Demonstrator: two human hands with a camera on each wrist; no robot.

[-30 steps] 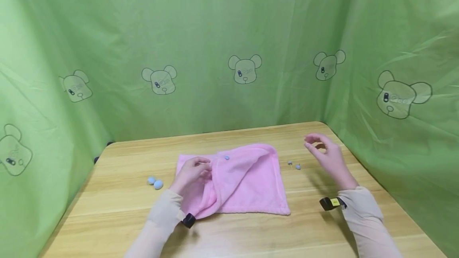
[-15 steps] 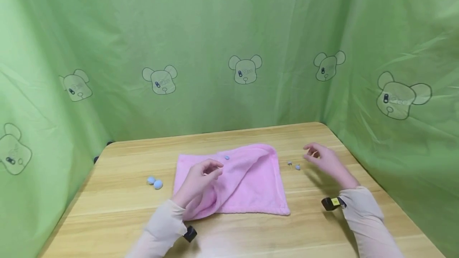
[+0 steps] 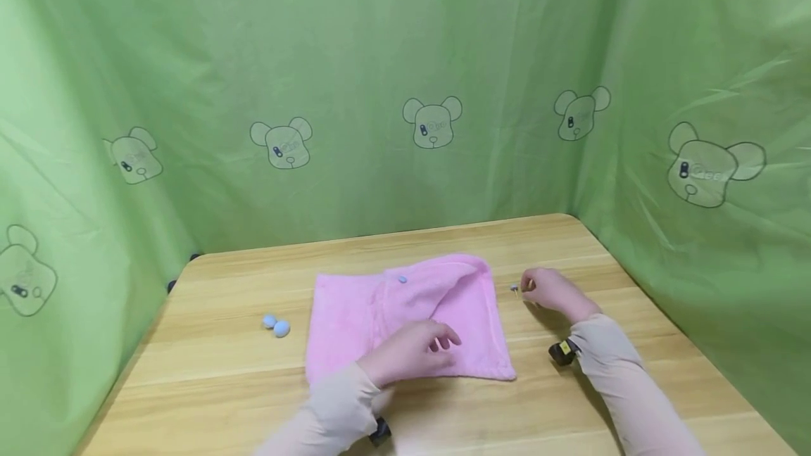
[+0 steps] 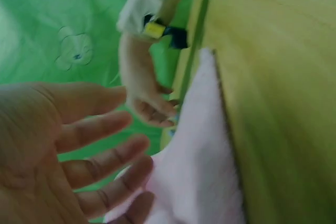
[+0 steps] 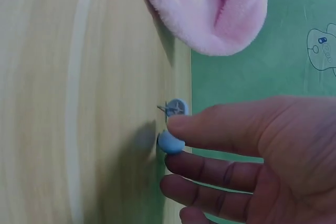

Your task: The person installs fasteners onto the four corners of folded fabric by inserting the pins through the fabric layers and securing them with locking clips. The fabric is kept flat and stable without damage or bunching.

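My right hand (image 3: 557, 294) is low over the table's right side. In the right wrist view its thumb and index finger pinch a blue dome-headed pin (image 5: 171, 143). A second pin (image 5: 177, 107), its underside and metal spike showing, lies just beyond the thumb tip. The head view also shows this second pin (image 3: 514, 288), beside the pink cloth (image 3: 342, 315). My left hand (image 3: 415, 352) hovers over the cloth's front part with loosely spread fingers and holds nothing. One corner of the cloth is folded over, and a small blue piece (image 3: 402, 279) sits on the fold.
Two round blue caps (image 3: 275, 324) lie together on the wooden table (image 3: 209, 329), left of the cloth. A green curtain (image 3: 355, 181) with bear-head prints stands behind the table and along its sides.
My left hand has let go of the cloth's fold and moved right and nearer the front edge. The right hand has come down and left to the pins, taking one between thumb and finger.
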